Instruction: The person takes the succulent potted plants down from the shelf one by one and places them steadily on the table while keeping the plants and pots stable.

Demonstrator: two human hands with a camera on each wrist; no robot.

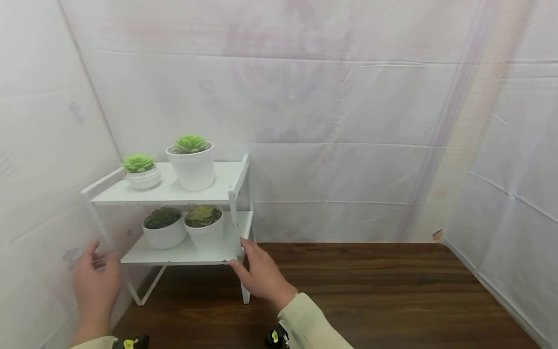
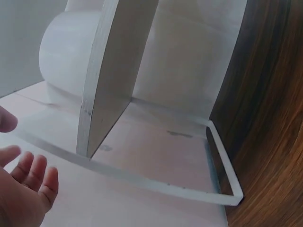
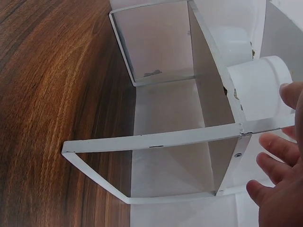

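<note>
A white two-tier shelf rack [image 1: 126,196] stands against the back left corner. On its top board are a small potted succulent [image 1: 143,180] and a larger succulent in a tall white pot [image 1: 193,168]. Two more white pots, a wide one [image 1: 163,234] and a tapered one [image 1: 205,231], share the lower board. My left hand [image 1: 97,278] is beside the rack's left front leg, fingers loosely bent and holding nothing. Near the right front post is my right hand [image 1: 266,276], its fingers spread and relaxed; whether it touches the post, I cannot tell.
The rack stands on a dark wood-grain tabletop [image 1: 370,291]. White sheeting [image 1: 305,106] hangs behind and along both sides, close to the rack's left side. A small brown leaf-like mark [image 1: 437,235] shows near the back right corner.
</note>
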